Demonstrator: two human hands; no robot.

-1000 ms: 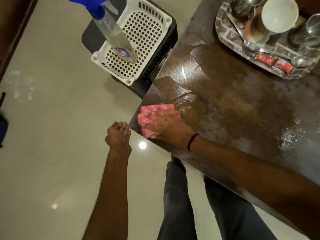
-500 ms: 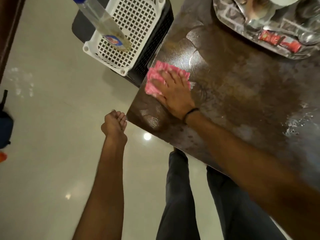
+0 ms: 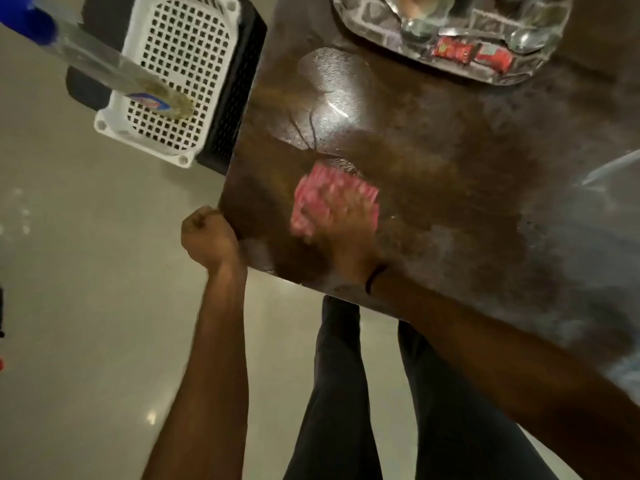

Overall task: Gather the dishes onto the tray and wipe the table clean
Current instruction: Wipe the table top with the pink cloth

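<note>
The pink cloth lies flat on the table, a little in from its near left corner, and your right hand presses it down with fingers spread, likely so the whole pad drags across the wet, streaked top; motion blur hides the fingertips. Your left hand is curled into a fist against that same corner, holding nothing that shows, probably steadying you. At the table's far edge the tray already carries dishes and red packets, out of the wiping path. Off the table's left side stand a white basket and a spray bottle.
</note>
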